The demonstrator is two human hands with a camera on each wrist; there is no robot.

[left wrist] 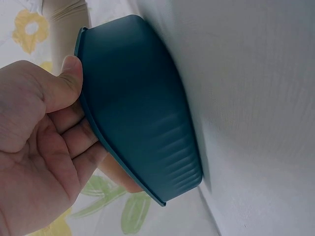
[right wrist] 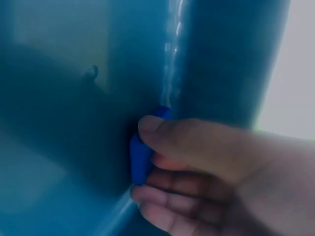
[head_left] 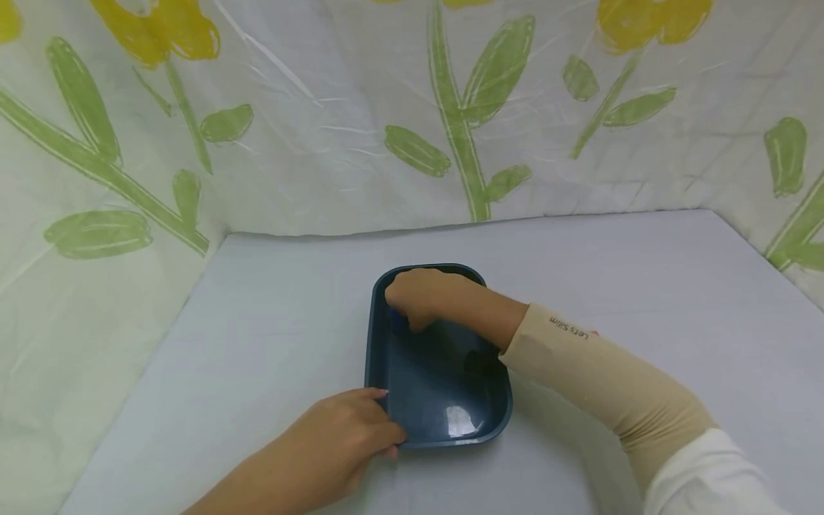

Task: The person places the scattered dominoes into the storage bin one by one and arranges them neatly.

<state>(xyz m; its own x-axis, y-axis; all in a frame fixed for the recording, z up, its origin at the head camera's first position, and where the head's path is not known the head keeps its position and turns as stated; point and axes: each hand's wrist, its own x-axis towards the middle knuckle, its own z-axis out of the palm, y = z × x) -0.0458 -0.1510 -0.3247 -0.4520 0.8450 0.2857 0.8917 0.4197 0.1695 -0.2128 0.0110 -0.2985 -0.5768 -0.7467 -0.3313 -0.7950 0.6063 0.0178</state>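
A dark blue-green rectangular tray (head_left: 428,386) with rounded corners lies on the white surface. My left hand (head_left: 350,433) holds its near left corner; in the left wrist view the thumb (left wrist: 73,78) lies at the outside of the rim and the fingers reach over it. Inside the tray, toward its far left corner, is my right hand (head_left: 430,297). It pinches a small bright blue block (right wrist: 141,160) between thumb and fingers, close to the tray's inner wall. Part of the block is hidden behind the thumb.
The tray stands on a white-covered table (head_left: 270,329). Behind the table and along its sides hangs a pale plastic curtain (head_left: 309,143) printed with yellow flowers and green leaves. My right forearm, in a beige sleeve (head_left: 599,372), crosses over the tray's right edge.
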